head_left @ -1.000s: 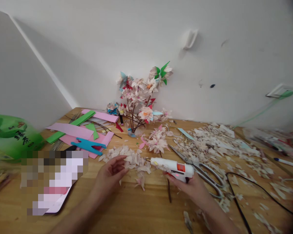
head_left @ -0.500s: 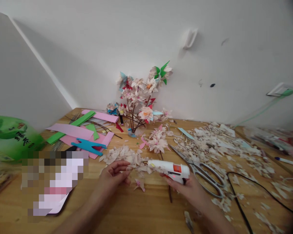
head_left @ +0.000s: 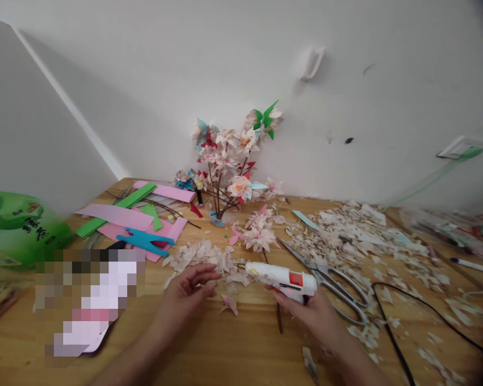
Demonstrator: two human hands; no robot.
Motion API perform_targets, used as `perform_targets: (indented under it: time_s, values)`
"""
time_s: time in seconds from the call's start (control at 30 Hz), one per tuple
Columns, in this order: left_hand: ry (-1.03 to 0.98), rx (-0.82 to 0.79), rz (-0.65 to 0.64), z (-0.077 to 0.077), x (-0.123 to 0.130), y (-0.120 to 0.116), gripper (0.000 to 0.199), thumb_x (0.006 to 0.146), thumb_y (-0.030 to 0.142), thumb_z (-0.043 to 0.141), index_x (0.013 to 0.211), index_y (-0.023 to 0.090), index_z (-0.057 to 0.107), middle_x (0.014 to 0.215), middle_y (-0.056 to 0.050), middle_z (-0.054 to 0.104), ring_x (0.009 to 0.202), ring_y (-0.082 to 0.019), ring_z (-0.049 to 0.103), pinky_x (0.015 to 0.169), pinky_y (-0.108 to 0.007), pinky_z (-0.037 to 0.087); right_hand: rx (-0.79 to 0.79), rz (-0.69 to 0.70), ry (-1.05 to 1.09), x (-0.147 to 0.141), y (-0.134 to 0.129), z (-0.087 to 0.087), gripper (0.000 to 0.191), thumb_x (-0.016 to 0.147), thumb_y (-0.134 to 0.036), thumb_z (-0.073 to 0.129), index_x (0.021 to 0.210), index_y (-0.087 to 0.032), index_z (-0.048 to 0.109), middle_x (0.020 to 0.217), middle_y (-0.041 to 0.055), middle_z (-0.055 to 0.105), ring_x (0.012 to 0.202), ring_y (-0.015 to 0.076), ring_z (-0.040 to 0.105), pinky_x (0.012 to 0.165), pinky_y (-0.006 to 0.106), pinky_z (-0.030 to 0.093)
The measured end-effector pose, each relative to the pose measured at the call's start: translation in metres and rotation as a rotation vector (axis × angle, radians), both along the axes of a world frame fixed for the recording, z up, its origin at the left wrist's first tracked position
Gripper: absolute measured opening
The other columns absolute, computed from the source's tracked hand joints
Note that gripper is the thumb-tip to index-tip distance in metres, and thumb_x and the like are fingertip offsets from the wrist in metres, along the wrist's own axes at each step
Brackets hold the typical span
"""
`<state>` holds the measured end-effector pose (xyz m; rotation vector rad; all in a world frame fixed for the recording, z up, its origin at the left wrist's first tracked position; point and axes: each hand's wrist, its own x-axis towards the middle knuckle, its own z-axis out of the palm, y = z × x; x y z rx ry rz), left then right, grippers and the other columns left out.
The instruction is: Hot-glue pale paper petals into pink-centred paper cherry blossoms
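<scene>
A white glue gun (head_left: 282, 279) with an orange window is gripped in my right hand (head_left: 306, 308), its nozzle pointing left. My left hand (head_left: 191, 292) is just left of the nozzle, fingers curled and thumb close to the fingertips. Whatever it pinches is too small to make out. Behind it lies a pile of pale petals (head_left: 203, 254). A small pinkish flower piece (head_left: 229, 304) rests on the table between my hands. Beyond the glue gun lies a petal flower (head_left: 258, 237) on a brown stem (head_left: 279, 319).
Silver scissors (head_left: 340, 289) lie right of the glue gun, near scattered petals (head_left: 354, 230) and a black cord (head_left: 394, 343). Several finished flowers (head_left: 227, 158) stand against the wall. Coloured paper strips (head_left: 145, 241), a pixelated patch and a green bag (head_left: 24, 228) are leftward.
My right hand and the glue gun have shifted slightly right, so the gap between the nozzle and my left fingers is wider. My left hand has barely moved.
</scene>
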<state>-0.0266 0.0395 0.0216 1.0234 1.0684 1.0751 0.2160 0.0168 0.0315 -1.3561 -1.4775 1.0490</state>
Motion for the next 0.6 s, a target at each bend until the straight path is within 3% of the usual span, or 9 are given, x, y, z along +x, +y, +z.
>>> perform_targets:
  time_s: [0.1,0.2,0.27,0.37,0.47,0.6]
  values:
    - [0.018,0.072,0.051,-0.001,0.002,-0.001,0.047,0.061,0.025,0.072,0.105,0.021,0.056,0.106,-0.005,0.063,0.073,-0.012,0.061,0.067,-0.028,0.052,-0.002,0.016,-0.034,0.001,-0.002,-0.001,0.032,0.068,-0.039,0.066,0.092,-0.017,0.069,0.089,0.0058,0.074,0.079,0.0246,0.068,0.072,0.033,0.054]
    - [-0.029,0.075,0.113,0.001,0.002,0.000,0.060,0.056,0.021,0.074,0.109,0.022,0.047,0.090,0.001,0.060,0.060,-0.008,0.057,0.062,-0.027,0.052,-0.013,0.049,-0.061,0.001,-0.004,-0.002,0.031,0.069,-0.039,0.065,0.091,-0.017,0.069,0.087,0.0056,0.074,0.078,0.0243,0.067,0.071,0.032,0.054]
    - [-0.034,0.044,0.099,0.002,0.001,0.001,0.068,0.055,0.020,0.075,0.114,0.020,0.041,0.076,0.004,0.059,0.060,-0.009,0.057,0.061,-0.026,0.052,-0.023,0.071,-0.088,-0.001,-0.005,-0.001,0.029,0.069,-0.038,0.064,0.089,-0.018,0.070,0.084,0.0050,0.074,0.076,0.0238,0.067,0.069,0.031,0.054]
    - [-0.021,0.049,0.065,0.001,0.001,0.001,0.080,0.056,0.020,0.075,0.123,0.019,0.031,0.072,0.003,0.060,0.062,-0.011,0.058,0.059,-0.025,0.051,-0.013,0.083,-0.132,-0.004,-0.006,0.001,0.025,0.069,-0.037,0.063,0.083,-0.017,0.070,0.075,0.0037,0.074,0.067,0.0217,0.066,0.061,0.027,0.054]
    - [0.029,0.103,0.080,-0.001,0.003,-0.002,0.083,0.060,0.022,0.072,0.128,0.024,0.025,0.081,0.003,0.058,0.059,-0.008,0.057,0.057,-0.023,0.049,0.014,0.095,-0.202,-0.008,-0.006,0.002,0.020,0.067,-0.033,0.062,0.076,-0.016,0.068,0.066,0.0026,0.071,0.058,0.0193,0.063,0.054,0.025,0.052]
    - [0.171,0.183,0.085,-0.001,0.007,-0.006,0.079,0.063,0.020,0.067,0.129,0.031,0.025,0.102,0.000,0.051,0.054,-0.004,0.054,0.052,-0.021,0.047,0.022,0.066,-0.220,-0.009,-0.008,-0.001,0.018,0.066,-0.032,0.060,0.073,-0.016,0.067,0.066,0.0025,0.071,0.060,0.0197,0.064,0.055,0.025,0.052]
